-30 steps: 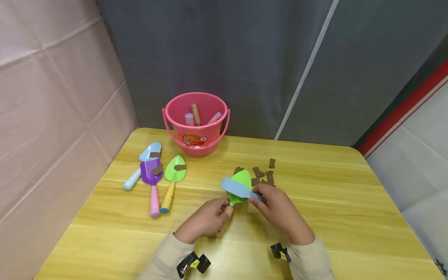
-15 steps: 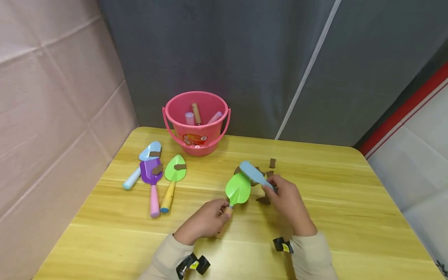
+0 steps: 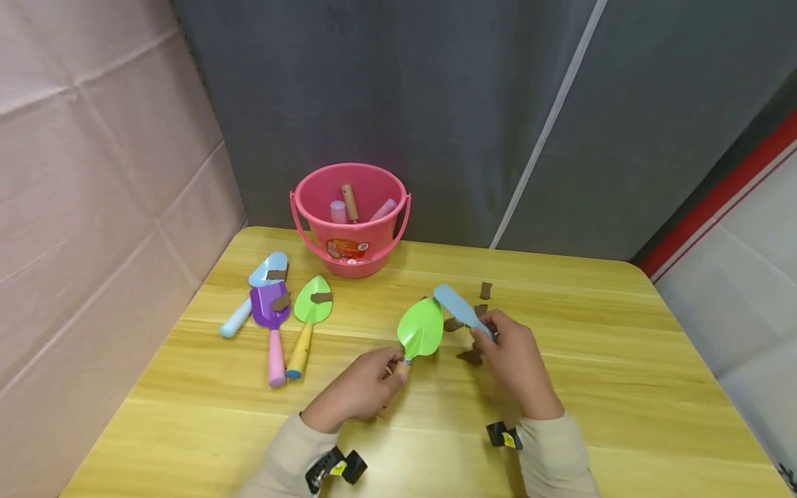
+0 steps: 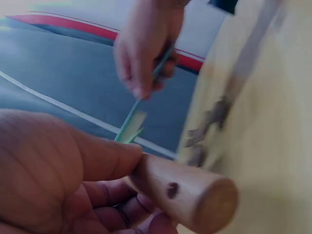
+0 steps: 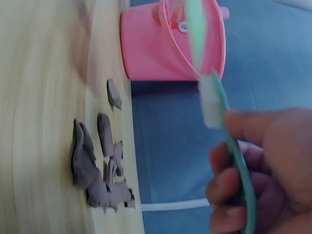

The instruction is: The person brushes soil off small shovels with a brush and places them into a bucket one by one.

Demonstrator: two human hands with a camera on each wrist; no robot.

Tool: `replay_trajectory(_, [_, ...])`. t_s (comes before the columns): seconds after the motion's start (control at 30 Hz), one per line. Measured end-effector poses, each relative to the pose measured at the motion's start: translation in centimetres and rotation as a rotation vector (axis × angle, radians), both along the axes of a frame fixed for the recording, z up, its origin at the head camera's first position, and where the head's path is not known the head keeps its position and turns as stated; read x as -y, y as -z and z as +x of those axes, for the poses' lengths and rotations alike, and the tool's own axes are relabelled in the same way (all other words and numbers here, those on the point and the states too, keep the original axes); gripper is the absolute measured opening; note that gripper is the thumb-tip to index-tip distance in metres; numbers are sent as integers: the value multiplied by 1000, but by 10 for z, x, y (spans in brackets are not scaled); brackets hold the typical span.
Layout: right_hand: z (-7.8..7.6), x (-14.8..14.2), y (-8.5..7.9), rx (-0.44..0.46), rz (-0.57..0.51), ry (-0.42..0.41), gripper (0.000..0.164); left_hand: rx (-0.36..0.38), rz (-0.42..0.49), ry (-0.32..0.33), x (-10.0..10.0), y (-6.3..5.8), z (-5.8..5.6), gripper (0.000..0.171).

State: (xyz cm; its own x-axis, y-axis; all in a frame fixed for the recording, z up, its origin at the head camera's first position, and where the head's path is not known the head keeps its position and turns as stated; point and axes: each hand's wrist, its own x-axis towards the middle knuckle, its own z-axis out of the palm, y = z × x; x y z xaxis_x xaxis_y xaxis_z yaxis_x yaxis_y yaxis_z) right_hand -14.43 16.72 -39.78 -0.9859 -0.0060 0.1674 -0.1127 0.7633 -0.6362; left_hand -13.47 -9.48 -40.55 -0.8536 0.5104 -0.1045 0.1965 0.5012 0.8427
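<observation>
My left hand (image 3: pixel 366 389) grips the wooden handle (image 4: pixel 183 192) of a green toy trowel (image 3: pixel 420 328), its blade tilted up over the table. In my right hand (image 3: pixel 515 356) is a light blue brush (image 3: pixel 461 308), pinched at the handle. Its white bristles (image 5: pixel 210 102) face the trowel, and its head overlaps the blade's upper right edge in the head view. On the table just below the brush lie several torn brown pieces (image 5: pixel 84 158), clay-like in look.
A pink bucket (image 3: pixel 349 271) with tool handles inside stands at the back. To the left lie a purple shovel (image 3: pixel 264 311), a green trowel with a yellow handle (image 3: pixel 305 315) and a blue scoop (image 3: pixel 264 270), each bearing a brown piece. A grey curtain (image 3: pixel 386 90) hangs behind.
The brush has moved from across the trowel's blade to its upper right edge, turning its head upward. My left hand has shifted slightly left with the trowel.
</observation>
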Motion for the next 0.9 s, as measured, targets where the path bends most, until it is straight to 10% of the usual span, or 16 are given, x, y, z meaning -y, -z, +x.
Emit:
replay_trajectory(0.13, [0, -10, 1, -48, -24, 104, 17, -57, 22, -9, 21, -39, -14, 23])
replay_trajectory(0.3, [0, -15, 0, -53, -36, 126, 18, -221, 7, -48, 52, -116, -42, 22])
replay_trajectory(0.5, [2, -13, -1, -45, -58, 120, 17, -409, -62, -323, 77, -184, -92, 41])
replay_trajectory(0.7, [4, -9, 1, -25, -76, 108, 18, -451, -110, -550, 94, -204, -134, 57])
replay_trajectory(0.9, [5, -6, 6, -10, -73, 93, 16, -532, 31, -706, 100, -185, -165, 37])
